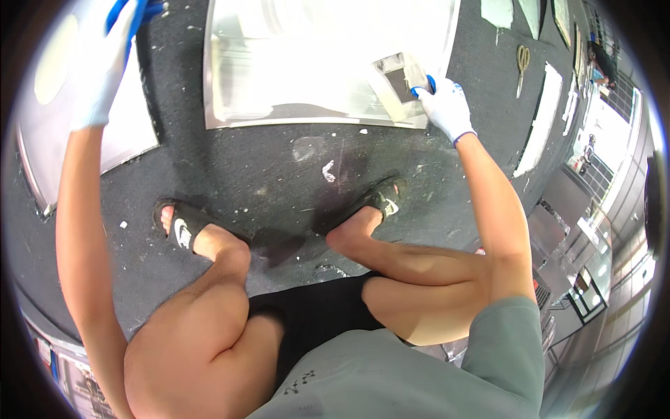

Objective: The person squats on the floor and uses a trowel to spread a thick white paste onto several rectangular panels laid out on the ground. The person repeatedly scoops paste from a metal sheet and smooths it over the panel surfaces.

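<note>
Both my hands wear white gloves with blue on the fingers. My right hand (448,110) is closed at the edge of a small rectangular, frame-like piece (392,89) with pale strips and a dark middle. That piece lies over the near right corner of a large, shiny pale sheet (293,77) on the floor. At the upper left, my left hand (115,45) is raised with its fingers stretched out. Its fingertips are partly cut off by the picture's edge, and I see nothing held in it. Below it lies another pale panel (129,129).
My sandalled feet stand on a dark, speckled floor (293,181) with white scraps. To the right lie scissors (523,66), a long white strip (541,126) and pale pieces (497,12). Metal furniture (569,209) stands farther right.
</note>
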`<state>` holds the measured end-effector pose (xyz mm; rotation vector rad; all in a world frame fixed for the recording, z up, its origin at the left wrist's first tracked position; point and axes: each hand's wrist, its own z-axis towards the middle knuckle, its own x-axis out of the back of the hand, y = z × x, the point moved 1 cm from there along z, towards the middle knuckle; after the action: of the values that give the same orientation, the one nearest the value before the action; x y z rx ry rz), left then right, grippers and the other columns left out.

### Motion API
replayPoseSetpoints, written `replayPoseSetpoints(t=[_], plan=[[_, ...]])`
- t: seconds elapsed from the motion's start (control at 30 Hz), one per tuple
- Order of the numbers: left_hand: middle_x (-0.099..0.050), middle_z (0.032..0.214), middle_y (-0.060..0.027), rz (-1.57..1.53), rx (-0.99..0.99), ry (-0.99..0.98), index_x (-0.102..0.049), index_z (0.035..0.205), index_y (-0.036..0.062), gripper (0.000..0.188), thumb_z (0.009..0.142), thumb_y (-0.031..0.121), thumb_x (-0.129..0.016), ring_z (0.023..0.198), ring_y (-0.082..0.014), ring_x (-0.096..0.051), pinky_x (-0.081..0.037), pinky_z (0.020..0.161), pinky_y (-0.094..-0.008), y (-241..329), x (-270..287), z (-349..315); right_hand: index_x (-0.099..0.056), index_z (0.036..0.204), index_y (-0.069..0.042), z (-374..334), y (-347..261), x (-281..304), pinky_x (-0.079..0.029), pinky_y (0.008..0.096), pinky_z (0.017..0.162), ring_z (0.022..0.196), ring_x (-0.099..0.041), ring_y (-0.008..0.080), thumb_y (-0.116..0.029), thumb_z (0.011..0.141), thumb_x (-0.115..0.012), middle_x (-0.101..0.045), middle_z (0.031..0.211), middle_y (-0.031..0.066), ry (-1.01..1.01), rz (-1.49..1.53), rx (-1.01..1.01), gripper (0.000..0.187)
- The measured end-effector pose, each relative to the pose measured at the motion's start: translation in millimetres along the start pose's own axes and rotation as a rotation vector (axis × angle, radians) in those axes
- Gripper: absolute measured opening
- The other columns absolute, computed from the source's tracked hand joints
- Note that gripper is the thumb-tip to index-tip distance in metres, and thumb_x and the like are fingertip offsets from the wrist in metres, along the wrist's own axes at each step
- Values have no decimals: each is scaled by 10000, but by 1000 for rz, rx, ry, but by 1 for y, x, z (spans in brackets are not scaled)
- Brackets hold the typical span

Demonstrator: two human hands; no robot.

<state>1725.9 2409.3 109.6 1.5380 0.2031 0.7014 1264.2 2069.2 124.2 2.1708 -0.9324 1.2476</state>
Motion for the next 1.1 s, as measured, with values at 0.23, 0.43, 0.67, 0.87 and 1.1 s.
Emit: replayPoseSetpoints(t=[0.23,0.43,0.67,0.87,1.1], plan=[[-724,1320,-148,291,414,47,-648,1405,-28,446,1132,294,-505,1205,-229,-676,-475,1113,-376,54,19,-118,-705,1277,-120,106,-9,44,-548,473,945,1064,-709,390,-326,988,-671,-749,1127,204,294,-202,290,357],[-722,1262,-158,201,630,107,-649,1345,-46,325,1101,122,-515,1187,-234,-669,-489,1086,-392,69,-11,-224,-705,1208,-121,208,-42,100,-539,491,943,1117,-682,360,-210,935,-691,-747,1129,165,637,-157,476,287],[-690,1311,-193,77,650,170,-578,1387,-72,326,1104,63,-490,1188,-260,-671,-510,1073,-397,63,-35,-259,-722,1113,-124,257,-52,128,-516,491,913,1029,-651,360,-178,921,-642,-745,1076,141,780,-131,491,214],[-690,1320,-190,-6,635,214,-583,1388,-85,334,1107,63,-480,1198,-262,-664,-504,1081,-404,51,-17,-247,-741,1215,-173,251,-75,114,-564,468,879,1035,-716,361,-270,1022,-598,-762,1107,150,683,-185,255,259],[-692,1300,-173,-30,625,179,-609,1364,-97,370,1110,111,-441,1197,-245,-650,-484,1097,-400,40,-18,-231,-719,1083,-65,122,-126,44,-552,496,826,954,-707,372,-176,987,-577,-736,1012,176,622,-15,482,204]])
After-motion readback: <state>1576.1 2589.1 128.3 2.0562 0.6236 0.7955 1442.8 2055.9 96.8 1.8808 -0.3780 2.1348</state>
